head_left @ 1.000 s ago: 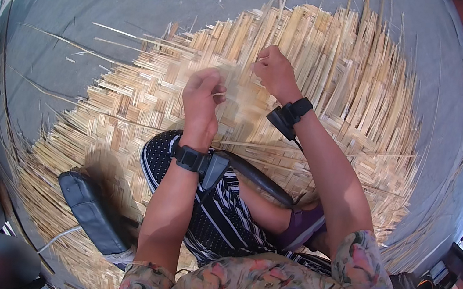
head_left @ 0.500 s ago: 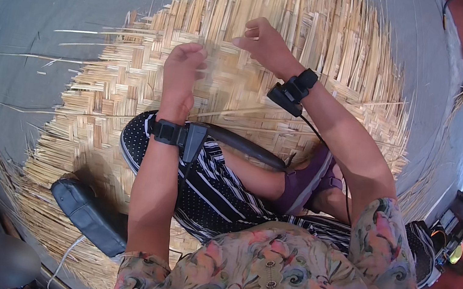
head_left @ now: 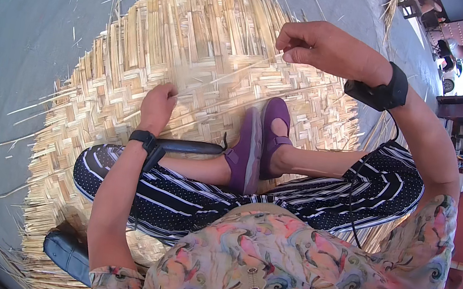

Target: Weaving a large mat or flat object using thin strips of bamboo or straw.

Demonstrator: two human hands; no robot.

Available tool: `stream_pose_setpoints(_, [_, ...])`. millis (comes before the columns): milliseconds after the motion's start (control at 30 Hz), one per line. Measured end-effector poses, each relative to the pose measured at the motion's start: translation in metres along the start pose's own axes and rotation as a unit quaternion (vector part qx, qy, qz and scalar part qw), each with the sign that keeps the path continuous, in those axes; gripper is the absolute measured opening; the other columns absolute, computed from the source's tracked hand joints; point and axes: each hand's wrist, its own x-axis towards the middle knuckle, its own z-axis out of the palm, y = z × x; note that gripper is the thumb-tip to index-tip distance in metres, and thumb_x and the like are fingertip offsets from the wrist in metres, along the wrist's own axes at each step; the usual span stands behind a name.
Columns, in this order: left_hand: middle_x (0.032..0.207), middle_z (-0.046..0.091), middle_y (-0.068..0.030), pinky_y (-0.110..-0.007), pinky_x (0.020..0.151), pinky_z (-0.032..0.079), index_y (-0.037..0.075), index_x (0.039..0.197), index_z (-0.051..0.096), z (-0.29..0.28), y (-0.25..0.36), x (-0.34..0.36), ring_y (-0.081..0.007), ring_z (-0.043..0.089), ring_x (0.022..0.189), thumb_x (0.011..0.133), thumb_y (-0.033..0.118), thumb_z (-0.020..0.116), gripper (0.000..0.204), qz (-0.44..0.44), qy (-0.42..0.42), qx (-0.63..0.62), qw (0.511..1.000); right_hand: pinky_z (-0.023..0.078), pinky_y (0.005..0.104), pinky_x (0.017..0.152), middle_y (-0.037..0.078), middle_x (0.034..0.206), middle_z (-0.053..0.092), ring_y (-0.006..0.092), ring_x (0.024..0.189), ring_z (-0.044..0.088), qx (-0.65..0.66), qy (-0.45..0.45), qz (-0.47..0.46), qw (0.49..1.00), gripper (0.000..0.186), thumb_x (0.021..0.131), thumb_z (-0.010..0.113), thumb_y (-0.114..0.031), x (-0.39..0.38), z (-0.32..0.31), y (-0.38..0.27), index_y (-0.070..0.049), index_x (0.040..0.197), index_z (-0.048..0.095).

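Woven matting (head_left: 207, 109) carries a black case (head_left: 69, 255), contents hidden; left hand (head_left: 158, 105) and right hand (head_left: 323, 46) curl, grip unclear.

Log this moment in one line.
left hand: over woven mat; right hand: fingers curled; grips: unclear; purple shoes: side by side

The left forearm (head_left: 114, 204) reaches forward, the left hand (head_left: 157, 107) loosely curled with its fingers turned inward. Bent at the elbow, the right forearm (head_left: 428, 133) angles across toward the left, and the right hand (head_left: 320, 45) hangs farther forward, fingers hooked downward (the thumb sits below them). Whether either hand pinches anything is hard to tell.
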Motion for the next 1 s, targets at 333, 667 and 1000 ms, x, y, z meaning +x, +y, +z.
stream_pose_setpoints(333, [0.086, 0.063, -0.0101, -0.039, 0.076, 0.050, 0.008, 0.096, 0.066, -0.007, 0.035, -0.025, -0.0309, 0.062, 0.084, 0.082, 0.002, 0.064, 0.015, 0.080, 0.078, -0.021, 0.994, 0.054, 0.0400, 0.073, 0.009, 0.090, 0.064, 0.0285, 0.088, 0.066, -0.124, 0.080, -0.129, 0.981, 0.016, 0.084, 0.056, -0.011, 0.036, 0.234, 0.024, -0.012, 0.099, 0.062])
stream_pose_setpoints(667, [0.094, 0.068, -0.0100, -0.029, 0.077, 0.051, -0.001, 0.102, 0.067, 0.035, 0.111, -0.085, -0.0189, 0.065, 0.085, 0.093, 0.011, 0.064, 0.015, 0.096, -0.155, -0.320, 0.930, 0.048, 0.0432, 0.078, 0.013, 0.094, 0.062, 0.0338, 0.093, 0.061, 0.163, 0.063, -0.075, 0.982, 0.010, 0.090, 0.056, -0.017, 0.056, 0.243, 0.062, -0.010, 0.096, 0.059])
stream_pose_setpoints(1000, [0.123, 0.058, -0.0147, -0.041, 0.100, 0.052, 0.004, 0.124, 0.049, 0.024, 0.051, -0.034, -0.0268, 0.058, 0.117, 0.099, 0.008, 0.055, 0.026, -0.137, 0.185, -0.722, 0.653, 0.048, 0.0360, 0.077, 0.011, 0.087, 0.064, 0.0278, 0.080, 0.059, 0.299, 0.033, -0.056, 0.952, 0.012, 0.091, 0.062, -0.011, 0.062, 0.189, 0.061, -0.003, 0.100, 0.062])
